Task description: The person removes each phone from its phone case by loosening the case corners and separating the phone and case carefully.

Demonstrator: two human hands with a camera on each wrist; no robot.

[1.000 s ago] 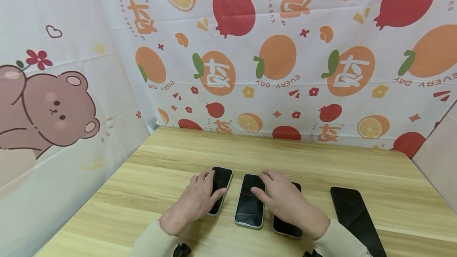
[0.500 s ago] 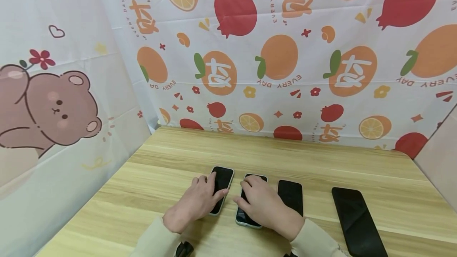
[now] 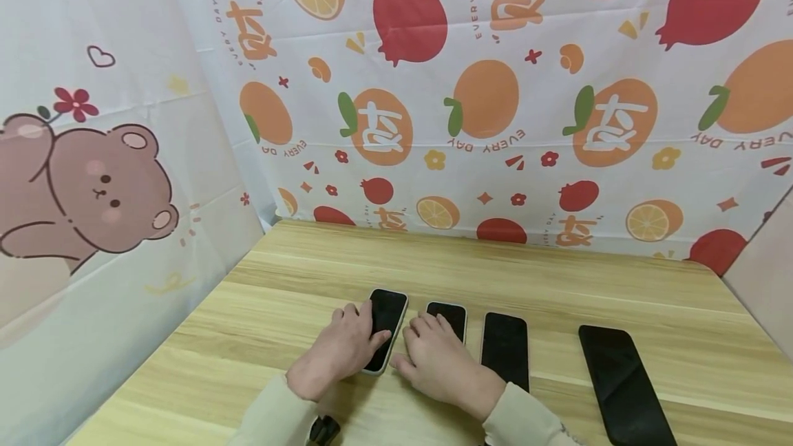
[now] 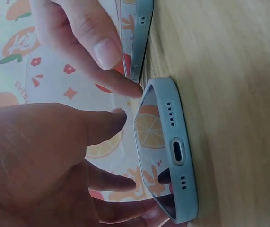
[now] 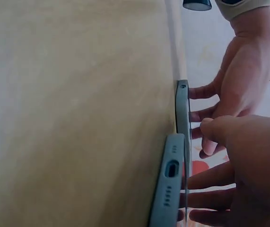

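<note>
Two black-screened phones in pale cases lie side by side in the head view, the left phone [image 3: 390,308] and the second phone [image 3: 452,316]. My left hand [image 3: 337,348] rests over the left phone's left side, thumb near its right edge. In the left wrist view, the hand's thumb and fingers are spread beside that phone's grey-blue case [image 4: 175,156]. My right hand [image 3: 436,361] lies across the second phone and hides its lower part. The right wrist view shows straight fingers [image 5: 210,198] by that phone's case [image 5: 163,189]; whether they press the screen is unclear.
A third dark phone [image 3: 506,346] lies right of my right hand, partly hidden by the sleeve. Farther right is a longer black slab-like device [image 3: 626,384]. The wooden table [image 3: 495,274] meets a fruit-print cloth [image 3: 427,109] at the back.
My right hand has slid left and slightly down across the second phone, from its right side to its left, uncovering the third phone. My left hand has hardly moved.
</note>
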